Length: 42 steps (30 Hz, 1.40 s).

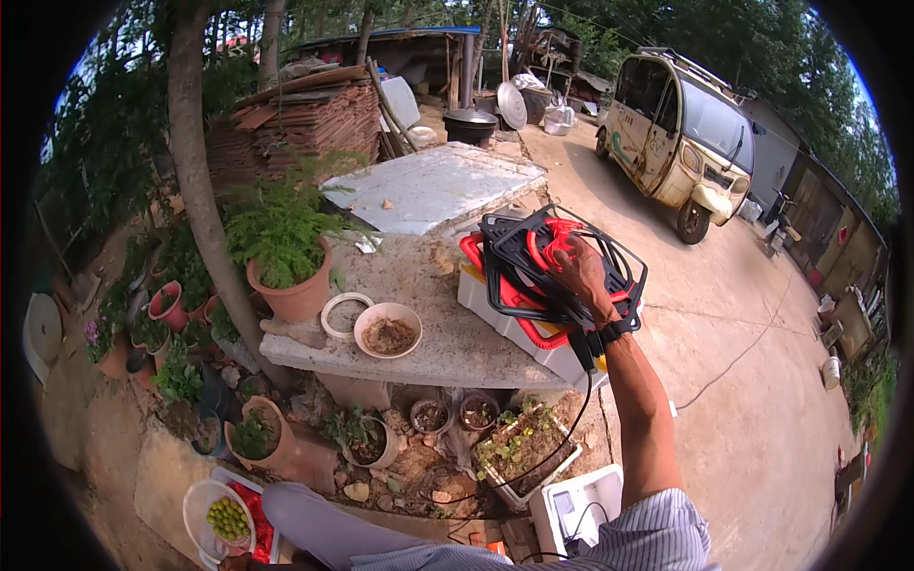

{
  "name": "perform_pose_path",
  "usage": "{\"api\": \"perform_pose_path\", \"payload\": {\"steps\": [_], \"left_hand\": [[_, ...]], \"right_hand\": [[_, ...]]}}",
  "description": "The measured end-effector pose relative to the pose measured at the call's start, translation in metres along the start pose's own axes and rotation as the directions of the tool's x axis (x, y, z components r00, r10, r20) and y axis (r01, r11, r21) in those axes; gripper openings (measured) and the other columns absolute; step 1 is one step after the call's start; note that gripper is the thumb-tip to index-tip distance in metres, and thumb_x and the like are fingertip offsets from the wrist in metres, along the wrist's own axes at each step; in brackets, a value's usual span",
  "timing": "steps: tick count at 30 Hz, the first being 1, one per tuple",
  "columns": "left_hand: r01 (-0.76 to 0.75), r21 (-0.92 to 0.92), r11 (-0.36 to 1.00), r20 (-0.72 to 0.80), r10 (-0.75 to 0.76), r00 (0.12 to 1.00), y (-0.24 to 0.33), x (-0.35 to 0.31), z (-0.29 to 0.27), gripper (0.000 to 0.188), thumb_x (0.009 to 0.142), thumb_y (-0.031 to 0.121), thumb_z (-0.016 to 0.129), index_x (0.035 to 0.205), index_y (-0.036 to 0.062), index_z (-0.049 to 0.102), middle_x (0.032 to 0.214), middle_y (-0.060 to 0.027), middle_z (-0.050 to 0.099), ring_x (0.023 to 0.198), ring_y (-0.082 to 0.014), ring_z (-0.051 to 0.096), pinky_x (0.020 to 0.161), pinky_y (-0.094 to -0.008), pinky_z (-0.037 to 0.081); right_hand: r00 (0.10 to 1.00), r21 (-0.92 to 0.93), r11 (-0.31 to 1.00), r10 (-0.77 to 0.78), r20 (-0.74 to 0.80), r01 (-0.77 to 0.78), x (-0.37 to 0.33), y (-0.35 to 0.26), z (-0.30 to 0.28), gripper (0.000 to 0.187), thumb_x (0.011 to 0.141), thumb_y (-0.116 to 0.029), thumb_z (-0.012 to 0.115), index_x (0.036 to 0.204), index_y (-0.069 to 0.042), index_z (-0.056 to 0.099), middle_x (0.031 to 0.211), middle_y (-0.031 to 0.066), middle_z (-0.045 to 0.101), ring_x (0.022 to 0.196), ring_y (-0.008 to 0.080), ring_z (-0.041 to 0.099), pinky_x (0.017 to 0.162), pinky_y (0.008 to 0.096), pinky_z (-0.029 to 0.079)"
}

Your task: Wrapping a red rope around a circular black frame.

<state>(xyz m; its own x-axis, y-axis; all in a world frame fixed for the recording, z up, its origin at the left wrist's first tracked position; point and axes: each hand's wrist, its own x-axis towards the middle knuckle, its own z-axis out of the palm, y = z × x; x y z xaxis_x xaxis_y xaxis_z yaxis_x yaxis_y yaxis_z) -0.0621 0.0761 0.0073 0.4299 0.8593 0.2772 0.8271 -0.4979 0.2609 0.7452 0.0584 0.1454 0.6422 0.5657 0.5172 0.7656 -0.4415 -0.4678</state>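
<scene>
My right arm reaches forward to a pile of black and red open-framed baskets (514,262). Fingers of my right hand (583,271) are curled over a red loop, perhaps a handle, on top of the pile. Under the baskets is a white box (490,297). A black band circles my right wrist, and a black cable (586,404) hangs down from there. At the lower left edge a small part of my left hand (238,563) shows, its fingers hidden. It is close to a white bowl (193,504) of green fruit (229,521), beside something red in a tray.
The pile stands on a concrete slab (457,347), with a shallow bowl (387,330) and a potted fern (290,271) to its left. Below are several plant pots and a white foam box (562,504). A three-wheeled vehicle (681,133) is parked at the far right.
</scene>
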Motion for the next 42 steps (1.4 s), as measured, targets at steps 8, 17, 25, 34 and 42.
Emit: {"api": "perform_pose_path", "payload": {"steps": [8, 17, 25, 34, 42], "left_hand": [[0.235, -0.02, 0.972, 0.096, -0.232, 0.968, 0.02, -0.005, -0.024, 0.025, 0.081, 0.01, 0.051, 0.097, 0.0008, 0.068, 0.088, -0.022, 0.064, 0.082, -0.0387, 0.058, 0.076, -0.044, 0.047], [0.061, 0.234, 0.97, -0.008, -0.06, 0.998, 0.012, -0.013, -0.022, 0.02, 0.08, 0.016, 0.053, 0.088, 0.0067, 0.069, 0.073, -0.0182, 0.064, 0.062, -0.0349, 0.059, 0.061, -0.043, 0.045], [0.112, 0.174, 0.978, 0.069, -0.126, 0.99, 0.015, -0.001, -0.022, 0.023, 0.083, 0.018, 0.055, 0.095, 0.0048, 0.069, 0.085, -0.0187, 0.067, 0.076, -0.0348, 0.062, 0.072, -0.0414, 0.049], [0.222, 0.106, 0.969, 0.098, -0.233, 0.968, 0.011, 0.006, -0.015, 0.026, 0.083, 0.016, 0.056, 0.102, 0.0048, 0.069, 0.092, -0.0188, 0.066, 0.083, -0.0354, 0.063, 0.076, -0.0416, 0.049], [0.172, 0.128, 0.977, 0.14, -0.19, 0.972, 0.015, 0.0, -0.021, 0.026, 0.083, 0.015, 0.053, 0.1, 0.0042, 0.07, 0.085, -0.0234, 0.065, 0.078, -0.038, 0.063, 0.072, -0.0428, 0.05]], "right_hand": [[0.975, -0.32, 0.921, 0.222, -0.032, -0.22, 0.047, 0.034, 0.025, 0.053, 0.079, -0.052, 0.06, 0.104, -0.006, 0.064, 0.104, 0.0211, 0.065, 0.1, 0.0394, 0.061, 0.081, 0.0497, 0.049], [0.939, -0.302, 0.89, 0.33, -0.093, -0.343, 0.053, 0.064, 0.043, 0.034, 0.077, -0.035, 0.059, 0.098, -0.011, 0.067, 0.108, 0.0161, 0.063, 0.106, 0.0376, 0.056, 0.084, 0.0536, 0.047], [0.979, -0.048, 0.986, 0.153, -0.131, -0.161, 0.058, 0.042, 0.024, 0.031, 0.082, -0.027, 0.052, 0.089, 0.002, 0.059, 0.083, 0.0262, 0.064, 0.08, 0.041, 0.064, 0.072, 0.0484, 0.05], [0.975, -0.155, 0.983, 0.129, 0.181, -0.101, 0.045, 0.036, 0.035, 0.036, 0.087, -0.031, 0.051, 0.105, 0.0, 0.057, 0.094, 0.0285, 0.063, 0.093, 0.0441, 0.061, 0.077, 0.0506, 0.048], [0.878, -0.227, 0.971, 0.174, 0.445, -0.077, 0.013, -0.051, 0.021, 0.093, 0.067, -0.061, 0.07, 0.137, -0.007, 0.04, 0.129, 0.0256, 0.051, 0.124, 0.0414, 0.046, 0.099, 0.0495, 0.04]]}}
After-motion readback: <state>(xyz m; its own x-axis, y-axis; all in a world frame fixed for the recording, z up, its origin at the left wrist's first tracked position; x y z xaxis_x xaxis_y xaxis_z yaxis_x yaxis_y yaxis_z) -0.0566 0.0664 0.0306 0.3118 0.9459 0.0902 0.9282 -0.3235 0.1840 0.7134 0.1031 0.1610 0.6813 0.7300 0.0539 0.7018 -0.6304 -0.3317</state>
